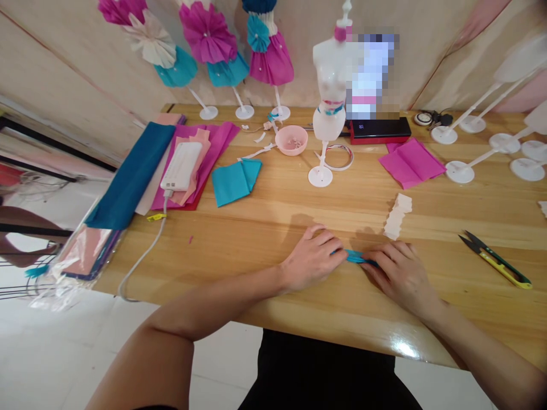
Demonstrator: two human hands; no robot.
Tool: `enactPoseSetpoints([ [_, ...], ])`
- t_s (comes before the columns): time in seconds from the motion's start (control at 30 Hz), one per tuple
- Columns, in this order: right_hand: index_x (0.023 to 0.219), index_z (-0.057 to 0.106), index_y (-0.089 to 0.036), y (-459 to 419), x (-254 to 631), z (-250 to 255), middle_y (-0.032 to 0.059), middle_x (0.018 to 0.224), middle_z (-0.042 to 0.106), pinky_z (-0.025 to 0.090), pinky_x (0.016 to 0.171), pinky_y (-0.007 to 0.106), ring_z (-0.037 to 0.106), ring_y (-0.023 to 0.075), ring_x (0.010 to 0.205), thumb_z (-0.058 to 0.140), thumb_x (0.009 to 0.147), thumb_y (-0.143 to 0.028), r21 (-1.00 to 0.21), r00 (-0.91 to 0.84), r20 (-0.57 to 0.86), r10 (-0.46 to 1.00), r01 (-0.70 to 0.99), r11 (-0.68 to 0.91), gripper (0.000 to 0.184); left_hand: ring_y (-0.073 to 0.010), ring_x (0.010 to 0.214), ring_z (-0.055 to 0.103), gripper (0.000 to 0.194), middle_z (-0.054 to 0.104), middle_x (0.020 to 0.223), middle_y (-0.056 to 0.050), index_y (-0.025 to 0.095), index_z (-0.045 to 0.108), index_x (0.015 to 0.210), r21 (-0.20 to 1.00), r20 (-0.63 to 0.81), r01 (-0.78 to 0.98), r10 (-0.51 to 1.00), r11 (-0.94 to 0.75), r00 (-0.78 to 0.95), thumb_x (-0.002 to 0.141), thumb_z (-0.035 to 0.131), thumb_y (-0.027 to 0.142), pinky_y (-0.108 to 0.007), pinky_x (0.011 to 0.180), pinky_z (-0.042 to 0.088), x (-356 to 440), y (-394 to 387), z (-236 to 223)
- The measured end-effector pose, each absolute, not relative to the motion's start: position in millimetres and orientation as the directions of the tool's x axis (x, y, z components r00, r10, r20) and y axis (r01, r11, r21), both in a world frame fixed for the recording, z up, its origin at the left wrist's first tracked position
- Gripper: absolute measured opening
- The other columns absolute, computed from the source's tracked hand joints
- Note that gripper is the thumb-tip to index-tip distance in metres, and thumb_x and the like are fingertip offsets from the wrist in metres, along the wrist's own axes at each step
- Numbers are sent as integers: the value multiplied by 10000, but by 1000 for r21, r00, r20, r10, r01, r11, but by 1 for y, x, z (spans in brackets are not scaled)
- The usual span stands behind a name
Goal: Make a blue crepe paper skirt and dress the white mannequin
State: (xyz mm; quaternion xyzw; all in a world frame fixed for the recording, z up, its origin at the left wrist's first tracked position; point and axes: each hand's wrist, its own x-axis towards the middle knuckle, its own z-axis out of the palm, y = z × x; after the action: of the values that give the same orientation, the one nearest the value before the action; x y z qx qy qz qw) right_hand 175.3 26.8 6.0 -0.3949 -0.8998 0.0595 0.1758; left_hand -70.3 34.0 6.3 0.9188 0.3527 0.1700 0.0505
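A narrow folded strip of blue crepe paper (355, 256) runs between my two hands, low over the front of the table. My left hand (315, 257) closes on its left end, with the fingers bent around it. At the other end, my right hand (397, 272) pinches the strip, thumb below and fingers on top. Both ends are mostly hidden by my fingers. Just beyond my right hand lies a pale crinkled paper strip (398, 216). Yellow and green thread snips (496, 259) rest farther to the right, blades pointing away from me.
A white mannequin (331, 102) stands behind my hands, near a pink bowl (291, 140) of small beads. Folded turquoise paper (235, 181), magenta paper (412, 162) and a white power bank (182, 166) lie around. Dressed mannequins (209, 40) line the back; bare stands (460, 171) are at right.
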Motion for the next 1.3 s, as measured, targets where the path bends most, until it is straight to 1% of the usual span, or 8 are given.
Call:
enactPoseSetpoints([
  [0.2,883,612,-195,29,176,1,50,838,640,371,733,354,521,196,790,585,907,-251,-317,-604,249,757,688,653,67,-186,936,526,246,650,879,-41,198,640,909,345,277,628,715,-698,642,956,450,348,-402,993,297,-73,39,3],
  [0.37,875,599,-207,32,179,2,53,848,631,406,758,369,534,205,798,574,913,-276,-382,-573,220,790,694,610,83,-201,920,516,277,634,876,-50,184,630,864,438,201,664,786,-606,585,935,478,404,-392,912,330,-77,44,1],
  [0.67,835,576,-206,30,181,1,47,800,593,411,740,371,509,214,794,563,914,-302,-384,-485,180,856,766,515,125,-231,938,495,258,597,911,-80,163,591,872,366,113,740,817,-564,566,936,429,353,-400,856,351,-76,41,11],
  [0.97,780,562,-213,34,180,0,42,768,584,402,702,356,504,208,756,570,897,-340,-336,-474,223,852,783,523,173,-256,932,480,226,569,920,-103,159,580,838,240,88,783,816,-574,571,879,472,353,-425,838,371,-75,41,14],
  [1.03,840,595,-209,34,180,1,52,804,610,403,704,359,524,217,782,576,894,-349,-316,-478,234,847,786,531,152,-270,938,485,218,570,922,-112,156,582,846,218,80,802,829,-556,553,857,500,357,-437,837,379,-75,40,15],
  [1.13,1084,625,-226,32,179,3,72,993,657,396,757,374,555,238,908,576,906,-304,-213,-539,275,796,774,597,201,-285,1013,490,217,582,1063,-133,138,587,983,212,107,791,818,-574,565,830,538,284,-445,888,386,-74,38,15],
  [1.23,1228,585,-263,26,179,6,64,1151,651,379,836,394,542,252,1069,520,937,-194,-66,-710,275,649,659,749,306,-244,1118,485,296,568,1223,-103,163,545,1167,202,173,624,654,-755,736,886,453,141,-411,993,359,-72,34,15],
  [1.3,1252,573,-229,22,180,7,71,1179,652,377,870,402,528,255,1126,490,947,-150,1,-799,234,554,570,821,327,-210,1104,506,312,601,1182,-86,166,537,1200,192,191,515,547,-835,815,933,383,114,-380,1007,363,-70,32,14],
])
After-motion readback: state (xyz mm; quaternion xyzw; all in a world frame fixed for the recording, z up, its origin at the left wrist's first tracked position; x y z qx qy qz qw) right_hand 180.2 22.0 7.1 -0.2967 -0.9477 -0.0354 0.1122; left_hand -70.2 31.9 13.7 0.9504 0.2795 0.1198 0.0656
